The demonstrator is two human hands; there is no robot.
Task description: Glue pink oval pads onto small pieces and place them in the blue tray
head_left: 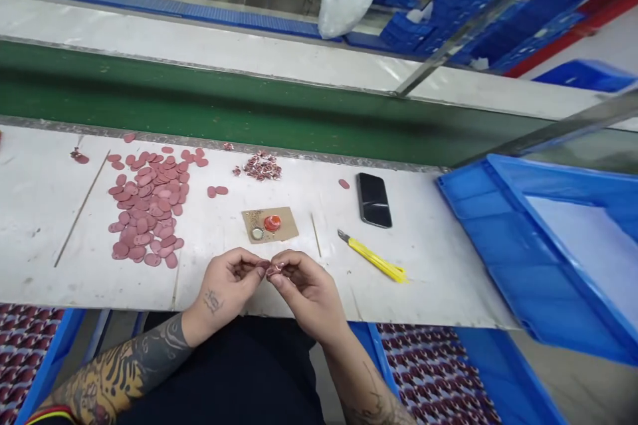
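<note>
My left hand pinches a dusky-pink oval tag between thumb and forefinger. Close against it, my right hand grips a small shiny reddish piece at its fingertips; the exact kind is too small to make out. The two pieces meet or nearly meet above the table's front part. Just beyond my fingers lies a cardboard piece with an orange-red cap-like thing, a small round metal-rimmed cap and tiny gold bits on it. Loose pink oval tags spread out at the left.
Small shiny reddish pieces are heaped toward the back. A yellow box cutter and a black phone lie right of my hands. A large blue bin leans at the table's right end. Below the edge, trays of patterned reddish pieces stand.
</note>
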